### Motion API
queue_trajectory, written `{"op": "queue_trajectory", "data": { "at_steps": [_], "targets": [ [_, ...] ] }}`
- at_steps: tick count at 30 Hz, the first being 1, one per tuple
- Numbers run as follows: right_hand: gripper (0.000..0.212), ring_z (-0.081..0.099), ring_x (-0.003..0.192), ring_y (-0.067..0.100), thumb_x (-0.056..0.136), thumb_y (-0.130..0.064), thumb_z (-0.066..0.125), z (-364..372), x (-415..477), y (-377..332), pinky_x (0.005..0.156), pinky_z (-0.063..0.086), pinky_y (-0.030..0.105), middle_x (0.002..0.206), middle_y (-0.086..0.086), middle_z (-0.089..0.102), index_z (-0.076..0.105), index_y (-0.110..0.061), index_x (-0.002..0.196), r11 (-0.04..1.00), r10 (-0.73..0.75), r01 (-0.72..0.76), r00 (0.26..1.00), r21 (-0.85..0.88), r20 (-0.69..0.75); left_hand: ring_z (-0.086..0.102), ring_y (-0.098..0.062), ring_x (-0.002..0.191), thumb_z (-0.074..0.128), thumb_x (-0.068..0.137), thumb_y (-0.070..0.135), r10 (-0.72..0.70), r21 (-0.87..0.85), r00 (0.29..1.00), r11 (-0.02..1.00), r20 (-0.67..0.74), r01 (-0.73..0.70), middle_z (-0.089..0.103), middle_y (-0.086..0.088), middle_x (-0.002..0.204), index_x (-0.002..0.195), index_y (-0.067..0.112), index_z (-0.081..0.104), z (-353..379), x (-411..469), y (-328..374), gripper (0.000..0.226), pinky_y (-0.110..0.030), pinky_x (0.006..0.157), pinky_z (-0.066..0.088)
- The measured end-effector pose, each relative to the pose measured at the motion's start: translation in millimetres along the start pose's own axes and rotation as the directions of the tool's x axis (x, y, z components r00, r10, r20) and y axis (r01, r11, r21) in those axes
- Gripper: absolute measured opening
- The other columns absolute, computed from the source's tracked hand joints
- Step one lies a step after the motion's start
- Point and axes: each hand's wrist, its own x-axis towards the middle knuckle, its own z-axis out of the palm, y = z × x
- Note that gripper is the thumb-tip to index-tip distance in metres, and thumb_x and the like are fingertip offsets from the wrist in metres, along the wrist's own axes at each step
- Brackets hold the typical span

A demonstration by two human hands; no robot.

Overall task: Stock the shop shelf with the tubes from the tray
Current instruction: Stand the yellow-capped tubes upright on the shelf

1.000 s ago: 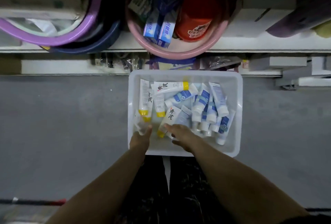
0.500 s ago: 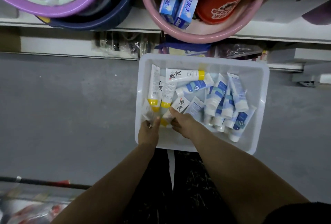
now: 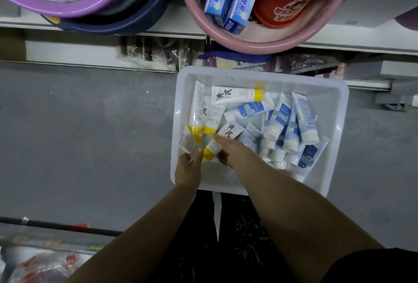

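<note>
- Though parked on grey floor (image 3: pixel 79 135) close under white shop shelf (image 3: pixel 362 11), white rectangular plastic tray (image 3: pixel 334 129) far from emptied: packed with white plastic tubes (image 3: pixel 282 113), yellow-capped at left, blue-printed at right.
- Closed round white yellow-capped tube (image 3: pixel 230 132): right hand (image 3: pixel 233 154), thumb on top, fingers beneath; long axis slanted, cap toward wrist, crimped tail toward shelf.
- Pinching small pale tube (image 3: pixel 187 143), blurred, beside tray's left wall: left hand (image 3: pixel 188 169).
- Judged next: lift both up and forward to shelf; hands about equally near.

黄芪 on yellow-capped tube (image 3: pixel 235 96), 抗敏感 on box (image 3: pixel 237 9)
</note>
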Motion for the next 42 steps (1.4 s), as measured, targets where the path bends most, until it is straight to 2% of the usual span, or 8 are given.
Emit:
{"op": "queue_trajectory", "data": {
  "at_steps": [4,10,15,19,26,29,34,42],
  "targets": [
    [0.051,0.072,0.088,0.031,0.071,-0.024,0.088,-17,-14,16,0.072,0.060,0.049,0.103,0.015,0.073,0.065,-0.007,0.113,0.995,-0.028,0.023,0.998,0.097,0.051,0.059,-0.021,0.103,0.044,0.096,0.053,-0.035,-0.014,0.999,0.999,-0.016,0.034,0.067,0.000,0.109,0.126,0.018,0.063,2,0,3,0.049,-0.030,0.084,0.041],
    [0.047,0.061,0.073,0.016,0.080,-0.036,0.080,-64,-39,33,0.064,0.060,0.037,0.093,0.008,0.067,0.065,-0.007,0.114,0.966,-0.172,0.179,0.984,-0.189,0.048,0.060,-0.019,0.091,0.055,0.094,0.046,-0.121,-0.091,0.993,0.989,-0.009,0.120,0.066,0.000,0.096,0.113,0.012,0.067,11,15,8,0.041,-0.027,0.080,0.043],
    [0.040,0.060,0.066,0.022,0.089,-0.030,0.071,-92,-52,30,0.063,0.055,0.035,0.090,0.014,0.059,0.055,-0.008,0.119,0.963,-0.200,0.230,0.958,-0.138,0.204,0.063,-0.026,0.091,0.069,0.085,0.038,-0.198,-0.091,0.979,0.977,-0.045,0.193,0.065,-0.001,0.091,0.104,0.012,0.066,24,34,4,0.033,-0.030,0.078,0.047],
    [0.042,0.055,0.059,0.020,0.090,-0.040,0.068,-102,-54,24,0.063,0.057,0.036,0.086,0.014,0.056,0.052,-0.012,0.117,0.933,-0.252,0.283,0.955,-0.223,0.156,0.062,-0.024,0.091,0.070,0.085,0.035,-0.182,-0.108,0.982,0.979,-0.059,0.175,0.064,0.001,0.093,0.108,0.014,0.064,27,36,4,0.032,-0.032,0.084,0.050],
    [0.040,0.057,0.061,0.021,0.094,-0.054,0.054,-103,-77,12,0.071,0.056,0.043,0.081,0.009,0.058,0.056,-0.017,0.110,0.892,-0.335,0.381,0.919,-0.243,0.208,0.067,-0.028,0.099,0.065,0.087,0.041,-0.170,-0.276,0.979,0.941,0.112,0.195,0.067,-0.004,0.108,0.118,0.018,0.060,19,5,16,0.039,-0.038,0.080,0.052],
    [0.052,0.059,0.070,0.022,0.092,-0.058,0.054,-98,-98,2,0.078,0.058,0.045,0.090,0.008,0.058,0.050,-0.019,0.125,0.852,-0.368,0.423,0.903,-0.307,0.223,0.065,-0.024,0.103,0.059,0.093,0.040,-0.132,-0.389,0.974,0.900,0.186,0.196,0.065,0.000,0.113,0.120,0.025,0.056,10,-19,34,0.031,-0.037,0.075,0.055],
    [0.045,0.056,0.067,0.020,0.096,-0.051,0.051,-83,-149,-18,0.063,0.057,0.034,0.090,0.010,0.056,0.049,-0.016,0.124,0.773,-0.474,0.535,0.844,-0.341,0.249,0.067,-0.023,0.097,0.055,0.097,0.039,0.013,-0.555,0.958,0.818,0.286,0.155,0.070,0.000,0.108,0.109,0.029,0.060,-24,-56,75,0.017,-0.045,0.081,0.057],
    [0.050,0.059,0.061,0.020,0.097,-0.059,0.041,-18,-238,-27,0.052,0.052,0.030,0.088,0.008,0.062,0.054,-0.018,0.121,0.721,-0.612,0.654,0.756,-0.230,0.231,0.064,-0.026,0.097,0.052,0.099,0.034,0.272,-0.742,0.928,0.671,0.253,0.006,0.065,-0.007,0.113,0.107,0.026,0.057,-125,-94,123,0.013,-0.041,0.077,0.057]
  ]
}}
